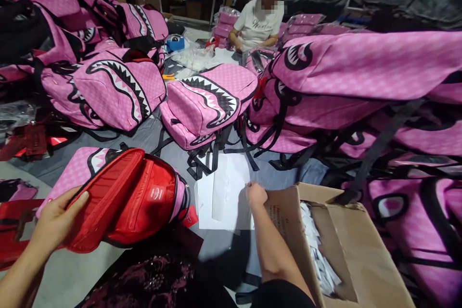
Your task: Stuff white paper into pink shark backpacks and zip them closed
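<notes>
A pink checked backpack (74, 173) with a shark-mouth print lies at front left, its front unzipped to show the red lining (153, 197). My left hand (59, 214) grips the edge of its opened flap, thumb on the red inner side. White sheets (205, 202) lie on the grey cloth to the right of this backpack, with a narrower whitish piece on top. At their right edge my right hand (257, 194) is closed, fingertips pinching the edge of a white sheet. A small red tag (190, 216) lies beside the backpack.
An open cardboard box (364, 250) holding white slips (317, 250) stands right of my right forearm. More pink backpacks (212, 101) lie ahead and are piled at left and right (361, 67). A person in a white shirt (258, 24) sits at the back.
</notes>
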`<control>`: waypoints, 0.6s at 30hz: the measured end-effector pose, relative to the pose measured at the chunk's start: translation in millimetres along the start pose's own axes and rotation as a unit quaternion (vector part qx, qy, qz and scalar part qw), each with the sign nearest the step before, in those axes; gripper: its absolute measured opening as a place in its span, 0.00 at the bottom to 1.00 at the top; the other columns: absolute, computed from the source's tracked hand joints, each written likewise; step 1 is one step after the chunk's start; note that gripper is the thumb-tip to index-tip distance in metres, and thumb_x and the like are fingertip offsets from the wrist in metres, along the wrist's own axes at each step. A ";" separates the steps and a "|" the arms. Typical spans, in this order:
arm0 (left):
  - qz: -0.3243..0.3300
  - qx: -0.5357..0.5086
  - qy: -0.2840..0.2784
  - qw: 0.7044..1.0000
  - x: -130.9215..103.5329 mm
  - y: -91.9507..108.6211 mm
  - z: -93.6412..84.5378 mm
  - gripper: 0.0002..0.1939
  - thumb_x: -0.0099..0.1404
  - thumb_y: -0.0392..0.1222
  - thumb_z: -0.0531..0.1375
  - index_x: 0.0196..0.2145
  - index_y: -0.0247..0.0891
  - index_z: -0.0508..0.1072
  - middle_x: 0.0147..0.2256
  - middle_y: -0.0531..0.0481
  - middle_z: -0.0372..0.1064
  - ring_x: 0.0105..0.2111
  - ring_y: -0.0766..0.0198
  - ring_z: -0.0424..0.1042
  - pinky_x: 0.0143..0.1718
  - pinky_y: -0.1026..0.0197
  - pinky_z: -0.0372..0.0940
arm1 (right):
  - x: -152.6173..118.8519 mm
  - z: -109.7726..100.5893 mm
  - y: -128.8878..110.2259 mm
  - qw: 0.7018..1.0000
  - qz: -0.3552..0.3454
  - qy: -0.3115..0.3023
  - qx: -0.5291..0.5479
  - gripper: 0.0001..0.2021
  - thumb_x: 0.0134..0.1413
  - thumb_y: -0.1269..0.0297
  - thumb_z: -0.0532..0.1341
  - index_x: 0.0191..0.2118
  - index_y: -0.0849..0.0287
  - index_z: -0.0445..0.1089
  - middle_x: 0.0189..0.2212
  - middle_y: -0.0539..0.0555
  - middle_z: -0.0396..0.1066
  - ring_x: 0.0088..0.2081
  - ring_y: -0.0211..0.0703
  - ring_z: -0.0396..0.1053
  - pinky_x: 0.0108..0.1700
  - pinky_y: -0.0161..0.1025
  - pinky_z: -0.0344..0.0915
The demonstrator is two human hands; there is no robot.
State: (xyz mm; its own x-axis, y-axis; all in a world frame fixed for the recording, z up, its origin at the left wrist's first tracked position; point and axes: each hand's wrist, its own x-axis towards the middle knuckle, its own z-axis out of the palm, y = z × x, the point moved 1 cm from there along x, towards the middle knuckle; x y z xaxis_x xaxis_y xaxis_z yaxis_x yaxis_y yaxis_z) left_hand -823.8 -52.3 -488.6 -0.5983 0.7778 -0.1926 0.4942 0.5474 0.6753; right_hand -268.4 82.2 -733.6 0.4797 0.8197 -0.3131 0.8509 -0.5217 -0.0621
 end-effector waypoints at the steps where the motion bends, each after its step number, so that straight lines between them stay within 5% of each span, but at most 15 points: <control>1: -0.002 0.002 -0.004 1.000 -0.9 1.1 1.1 0.24 0.43 0.61 0.61 0.34 0.44 0.79 0.32 0.59 0.77 0.36 0.56 0.74 0.45 0.61 0.68 | -2.4 0.1 0.0 1.000 -0.012 0.008 -0.012 0.14 0.65 0.66 0.54 0.44 0.63 0.76 0.37 0.66 0.78 0.40 0.53 0.77 0.38 0.42 0.66; 6: 0.002 0.013 -0.018 1.000 -0.7 3.7 3.9 0.30 0.43 0.61 0.61 0.39 0.39 0.80 0.37 0.55 0.79 0.38 0.56 0.75 0.49 0.60 0.67 | -17.9 3.6 -3.1 0.991 -0.085 0.086 -0.060 0.16 0.64 0.74 0.50 0.48 0.68 0.74 0.45 0.70 0.74 0.45 0.54 0.73 0.44 0.45 0.60; 11: 0.055 0.011 -0.018 0.998 1.3 -0.6 0.7 0.28 0.45 0.61 0.61 0.37 0.38 0.80 0.37 0.52 0.80 0.38 0.54 0.75 0.47 0.59 0.69 | -26.9 11.9 -0.9 0.960 -0.156 0.209 -0.102 0.17 0.63 0.72 0.53 0.54 0.65 0.71 0.48 0.66 0.71 0.41 0.49 0.67 0.39 0.42 0.53; 18: 0.111 0.020 -0.037 0.993 -5.1 -4.1 -3.9 0.20 0.54 0.58 0.61 0.38 0.43 0.79 0.36 0.57 0.80 0.37 0.56 0.75 0.44 0.59 0.70 | -35.9 6.0 0.0 0.955 -0.197 0.194 -0.104 0.17 0.63 0.73 0.51 0.52 0.60 0.72 0.40 0.60 0.71 0.39 0.45 0.64 0.44 0.42 0.51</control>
State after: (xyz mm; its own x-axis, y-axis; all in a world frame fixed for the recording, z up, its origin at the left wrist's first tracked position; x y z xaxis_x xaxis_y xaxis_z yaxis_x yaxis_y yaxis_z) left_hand -825.2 -59.7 -487.6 -0.4250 0.9002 -0.0947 0.6337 0.3706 0.6790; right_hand -286.9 51.3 -728.1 0.1216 0.9898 0.0740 0.9868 -0.1287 0.0988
